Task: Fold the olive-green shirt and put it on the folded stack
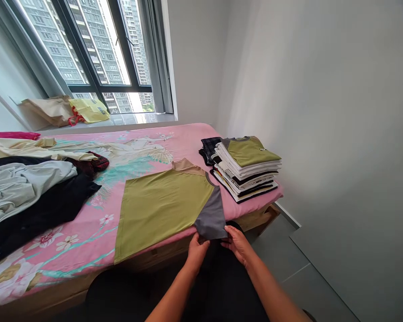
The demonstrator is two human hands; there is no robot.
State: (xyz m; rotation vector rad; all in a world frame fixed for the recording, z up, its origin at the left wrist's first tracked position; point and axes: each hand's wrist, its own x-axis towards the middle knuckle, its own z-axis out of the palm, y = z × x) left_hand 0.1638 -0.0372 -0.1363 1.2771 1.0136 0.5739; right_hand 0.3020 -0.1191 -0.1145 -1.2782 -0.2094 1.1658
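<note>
An olive-green T-shirt (161, 201) lies spread flat on the bed, its hem toward the left and its neckline toward the right. Its near sleeve is grey and hangs slightly over the bed's front edge; the far sleeve is tan. My left hand (197, 250) pinches one corner of the grey sleeve. At the sleeve's other corner, my right hand (237, 243) grips the cuff between thumb and fingers. Beyond the shirt's neckline stands a stack of folded shirts (245, 172), with an olive one (253, 151) on top.
A loose heap of clothes (30, 183) covers the left side of the bed. Pink floral bedding (87, 241) lies under everything. A yellow bag (90, 110) and a brown paper bag (49, 112) rest on the windowsill. The wall (322, 112) rises at the right.
</note>
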